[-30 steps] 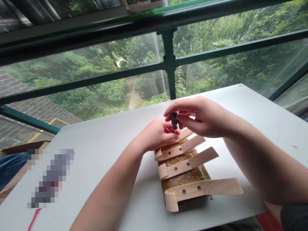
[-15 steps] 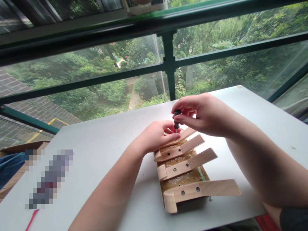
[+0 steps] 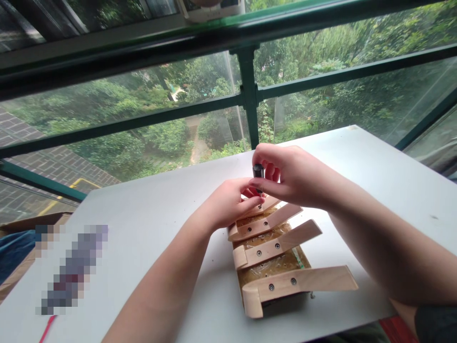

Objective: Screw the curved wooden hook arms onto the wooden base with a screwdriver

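Observation:
A wooden rack (image 3: 274, 259) with several curved wooden hooks screwed to a brown base lies on the white table (image 3: 150, 224). My right hand (image 3: 293, 174) pinches the dark handle of a small screwdriver (image 3: 257, 172), held upright over the farthest hook. My left hand (image 3: 228, 202) rests on that far hook, fingers curled round it close to the screwdriver's tip. The tip itself is hidden between my fingers.
A green-framed window (image 3: 246, 85) runs right behind the table's far edge. A blurred-out object (image 3: 69, 271) lies at the table's left, with a red cord (image 3: 48, 328) near the front left edge. A cardboard box (image 3: 21, 228) stands beyond the left edge.
My right hand's fingers have shifted round the screwdriver handle, turning it while staying over the far hook. My left hand has stayed on the hook.

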`<action>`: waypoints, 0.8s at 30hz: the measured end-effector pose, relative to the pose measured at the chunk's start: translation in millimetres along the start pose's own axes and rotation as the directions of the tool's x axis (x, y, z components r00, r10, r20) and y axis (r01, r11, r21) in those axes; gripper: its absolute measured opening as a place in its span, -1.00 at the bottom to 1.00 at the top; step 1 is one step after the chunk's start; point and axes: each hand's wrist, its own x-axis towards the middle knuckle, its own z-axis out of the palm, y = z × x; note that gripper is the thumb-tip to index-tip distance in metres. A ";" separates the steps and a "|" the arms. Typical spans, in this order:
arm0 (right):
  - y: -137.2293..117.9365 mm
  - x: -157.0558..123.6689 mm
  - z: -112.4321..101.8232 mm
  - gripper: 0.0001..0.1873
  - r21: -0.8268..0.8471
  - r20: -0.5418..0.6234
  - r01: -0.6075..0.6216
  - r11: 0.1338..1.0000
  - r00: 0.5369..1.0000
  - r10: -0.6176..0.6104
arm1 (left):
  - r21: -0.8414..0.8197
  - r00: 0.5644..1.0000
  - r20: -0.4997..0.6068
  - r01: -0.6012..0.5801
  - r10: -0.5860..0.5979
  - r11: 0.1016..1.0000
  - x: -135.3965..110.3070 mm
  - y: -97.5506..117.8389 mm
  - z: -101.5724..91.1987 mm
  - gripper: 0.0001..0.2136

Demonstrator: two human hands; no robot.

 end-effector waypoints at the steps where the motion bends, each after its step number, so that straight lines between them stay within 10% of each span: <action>1: 0.3 -0.3 -0.1 -0.83 -0.002 0.017 0.028 1.000 0.999 -0.028 | -0.001 1.000 -0.007 -0.004 0.004 1.000 0.0 -0.1 0.3 -0.86; 7: -0.8 -2.0 -8.4 -0.61 0.076 0.091 0.097 0.992 0.990 -0.103 | 0.032 1.000 0.006 0.003 -0.003 0.999 0.3 1.9 -0.6 -0.86; 24: -2.0 2.2 -5.7 -0.88 0.021 -0.039 -0.082 0.996 0.996 0.083 | -0.022 0.997 0.058 0.050 -0.049 0.999 0.4 2.1 -0.6 -0.78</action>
